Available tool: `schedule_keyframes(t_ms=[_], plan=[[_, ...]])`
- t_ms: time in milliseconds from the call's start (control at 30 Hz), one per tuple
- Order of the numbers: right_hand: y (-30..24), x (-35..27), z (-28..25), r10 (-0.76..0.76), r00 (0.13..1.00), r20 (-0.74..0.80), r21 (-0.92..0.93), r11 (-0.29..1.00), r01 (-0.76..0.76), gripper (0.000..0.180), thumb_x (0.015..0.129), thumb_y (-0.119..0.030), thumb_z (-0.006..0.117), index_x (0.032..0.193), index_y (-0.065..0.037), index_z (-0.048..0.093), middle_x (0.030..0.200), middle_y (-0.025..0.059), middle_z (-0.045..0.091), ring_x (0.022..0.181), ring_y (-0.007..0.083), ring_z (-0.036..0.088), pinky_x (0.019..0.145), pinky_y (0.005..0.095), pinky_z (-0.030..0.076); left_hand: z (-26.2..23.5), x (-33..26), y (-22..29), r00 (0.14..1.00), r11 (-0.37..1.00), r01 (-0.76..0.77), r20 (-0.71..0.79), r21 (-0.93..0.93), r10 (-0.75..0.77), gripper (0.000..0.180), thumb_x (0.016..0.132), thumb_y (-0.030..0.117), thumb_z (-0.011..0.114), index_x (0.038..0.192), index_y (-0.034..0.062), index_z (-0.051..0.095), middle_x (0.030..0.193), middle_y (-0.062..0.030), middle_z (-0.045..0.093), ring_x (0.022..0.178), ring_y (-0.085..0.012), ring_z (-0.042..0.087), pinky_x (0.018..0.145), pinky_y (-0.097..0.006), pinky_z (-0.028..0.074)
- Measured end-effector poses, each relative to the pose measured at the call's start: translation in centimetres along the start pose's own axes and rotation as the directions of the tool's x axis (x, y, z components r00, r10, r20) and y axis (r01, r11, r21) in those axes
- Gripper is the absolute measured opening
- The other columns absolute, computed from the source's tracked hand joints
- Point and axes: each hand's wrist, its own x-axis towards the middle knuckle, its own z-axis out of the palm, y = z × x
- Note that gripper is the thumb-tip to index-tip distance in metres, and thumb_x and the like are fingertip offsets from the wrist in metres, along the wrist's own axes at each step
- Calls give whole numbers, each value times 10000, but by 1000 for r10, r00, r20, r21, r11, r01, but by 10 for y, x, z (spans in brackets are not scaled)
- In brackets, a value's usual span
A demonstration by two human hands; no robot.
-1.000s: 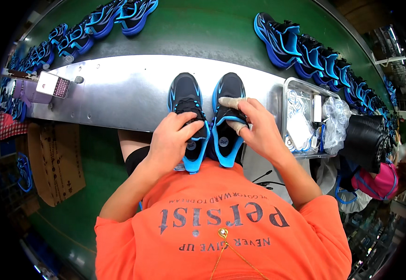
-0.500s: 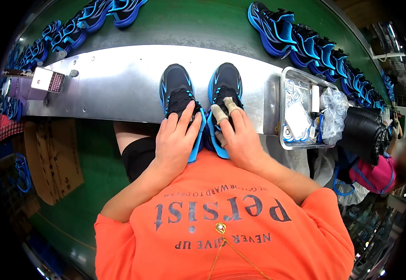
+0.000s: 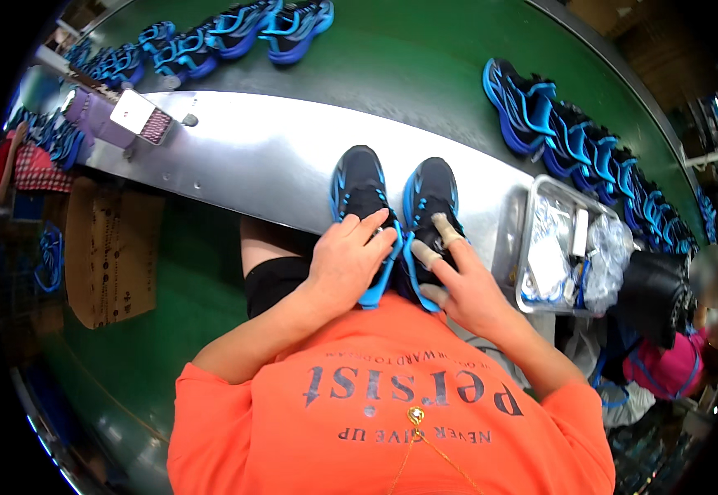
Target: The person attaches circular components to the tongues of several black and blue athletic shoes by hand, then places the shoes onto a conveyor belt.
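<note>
Black left shoe point(image 3: 360, 172) under left hand point(image 3: 345, 258), right shoe point(image 3: 433, 183) under right hand point(image 3: 471, 289)
Fingers point(image 3: 426, 255) part-curled, grip unclear; uneven pressing could tip either shoe.

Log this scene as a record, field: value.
Left grip: on left shoe, by its opening
Right grip: on right shoe; pale finger covers
Shoe pair: black with blue, toes over metal bench
Tray: right of pair, holding clear plastic bag
Beyond bench: left shoe row, right shoe row, green surface
</note>
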Motion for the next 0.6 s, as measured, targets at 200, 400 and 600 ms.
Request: schedule_keyframes(t_ms=[200,400,600], plan=[[10,24,-41,-15,993,121,105,994,2,348,938,-143,632,1286,-142,647,1290,163,590,1142,375,576,970,414,476,-8,23,-7,988,972,146,72,-182,-135,199,777,117,772,938,44,682,920,-118,552,870,-323,589,755,-410,495],[17,15,-19,57,992,-113,-85,994,-67,311,811,-44,739,1109,-133,731,883,111,549,824,313,596,764,382,526,-8,10,-14,989,942,110,128,-317,-72,194,809,89,740,998,61,705,947,-104,591,911,-312,595,821,-395,490],[28,23,-35,24,999,35,115,993,-28,360,797,-89,761,1151,-142,721,891,101,533,842,292,595,733,371,508,-4,19,-8,960,946,232,213,-228,-184,235,814,127,741,1037,76,691,1002,-97,616,959,-313,596,834,-405,491]])
